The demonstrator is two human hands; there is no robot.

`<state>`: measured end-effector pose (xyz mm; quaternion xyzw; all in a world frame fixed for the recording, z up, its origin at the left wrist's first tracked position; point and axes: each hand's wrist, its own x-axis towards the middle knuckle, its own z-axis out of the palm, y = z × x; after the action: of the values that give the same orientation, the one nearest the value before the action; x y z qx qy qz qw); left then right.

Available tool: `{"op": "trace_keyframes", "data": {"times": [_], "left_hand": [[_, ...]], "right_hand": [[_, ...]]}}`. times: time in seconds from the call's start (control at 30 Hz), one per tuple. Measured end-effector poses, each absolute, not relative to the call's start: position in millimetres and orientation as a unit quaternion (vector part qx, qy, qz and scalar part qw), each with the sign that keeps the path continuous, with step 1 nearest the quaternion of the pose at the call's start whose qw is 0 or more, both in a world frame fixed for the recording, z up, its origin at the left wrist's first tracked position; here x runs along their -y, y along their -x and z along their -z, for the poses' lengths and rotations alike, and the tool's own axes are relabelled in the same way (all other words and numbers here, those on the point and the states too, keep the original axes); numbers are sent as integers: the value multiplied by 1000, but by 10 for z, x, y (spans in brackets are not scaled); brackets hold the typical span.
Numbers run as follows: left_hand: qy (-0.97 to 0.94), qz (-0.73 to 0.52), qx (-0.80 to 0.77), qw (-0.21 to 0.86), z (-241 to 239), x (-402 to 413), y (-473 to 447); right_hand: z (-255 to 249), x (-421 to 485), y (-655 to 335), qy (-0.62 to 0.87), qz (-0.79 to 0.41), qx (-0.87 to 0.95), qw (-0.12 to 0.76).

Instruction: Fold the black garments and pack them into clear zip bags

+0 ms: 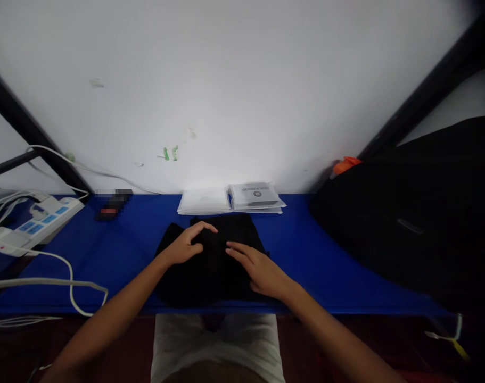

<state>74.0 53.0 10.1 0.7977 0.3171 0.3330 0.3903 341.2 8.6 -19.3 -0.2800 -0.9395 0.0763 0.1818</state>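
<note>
A black piece of fabric, perhaps a garment, lies spread in front of me on the blue surface. My left hand rests over its left part, thumb and fingers apart and slightly bent. Over the right part is my right hand, its fingers stretched toward the middle of the cloth. Nothing shows in either hand. The dark folds are hard to make out.
Behind the cloth lie white plastic packets against the wall. At left are a white power strip with cables and a dark, partly blurred object. A large black bag fills the right side.
</note>
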Motion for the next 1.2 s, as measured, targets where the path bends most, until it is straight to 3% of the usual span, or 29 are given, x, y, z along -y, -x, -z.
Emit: {"op": "trace_keyframes", "data": {"times": [0.13,0.43,0.8,0.93,1.0,1.07,1.2], "left_hand": [[-724,-348,-385,455,-71,-578,-487],[-815,-192,-525,157,52,-189,-521],[-699,-226,-648,201,-14,-311,122],[-689,-136,-710,51,-18,-319,160],[-709,-130,-691,-57,-47,-273,67],[-757,-157,-628,-91,-79,-217,-69],[-872,-163,-460,39,-77,-185,-294]], "right_hand": [[190,-125,-3430,258,-57,953,145],[105,-219,-3507,252,-25,948,194],[187,-481,-3957,290,-49,914,280],[309,-490,-4052,318,-83,908,260],[302,-463,-4052,320,-97,905,264],[255,-434,-4022,326,-109,899,271],[150,-429,-3920,353,-120,899,229]]}}
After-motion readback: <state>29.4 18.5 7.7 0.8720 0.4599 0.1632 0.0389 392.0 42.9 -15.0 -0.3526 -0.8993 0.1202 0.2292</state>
